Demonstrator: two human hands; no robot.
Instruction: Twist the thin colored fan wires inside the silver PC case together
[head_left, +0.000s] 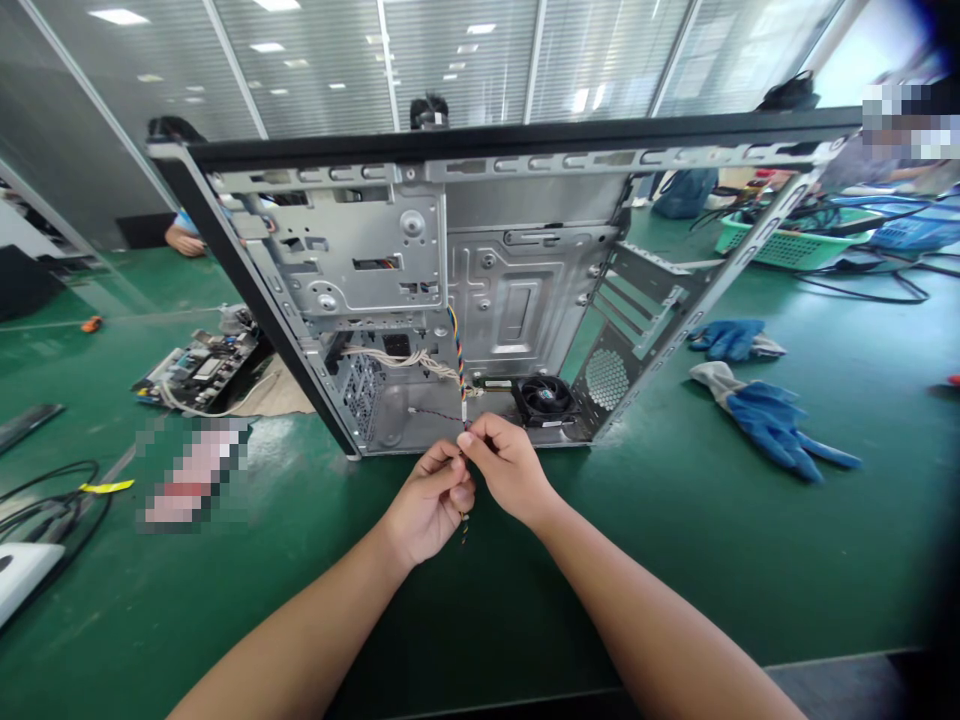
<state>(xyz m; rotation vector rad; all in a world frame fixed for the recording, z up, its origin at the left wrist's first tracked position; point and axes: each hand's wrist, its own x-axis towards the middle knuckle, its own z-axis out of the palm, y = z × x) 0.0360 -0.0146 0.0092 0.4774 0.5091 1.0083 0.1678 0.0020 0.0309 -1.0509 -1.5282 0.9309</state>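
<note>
Just in front of an open computer case (pixel 510 290), my two hands meet at a thin multicoloured cable (pixel 457 345). The cable comes down from the drive bay, and a short end of it hangs below my fingers. My left hand (pixel 433 498) pinches the lower stretch. My right hand (pixel 506 462) is closed on the cable right above, thumb against forefinger. The exact grip point is hidden by the fingers. Behind them, a bundle of pale twisted wires (pixel 397 358) crosses the case. A black cooling fan (pixel 546 400) lies on the case floor.
A circuit board (pixel 206 365) lies left of the case. Blue-and-white work gloves (pixel 772 420) rest on the green table (pixel 675 600) at right. Farther back, a green basket (pixel 795 240) holds cables. Black cables (pixel 67 510) lie at far left. Other people sit behind the case.
</note>
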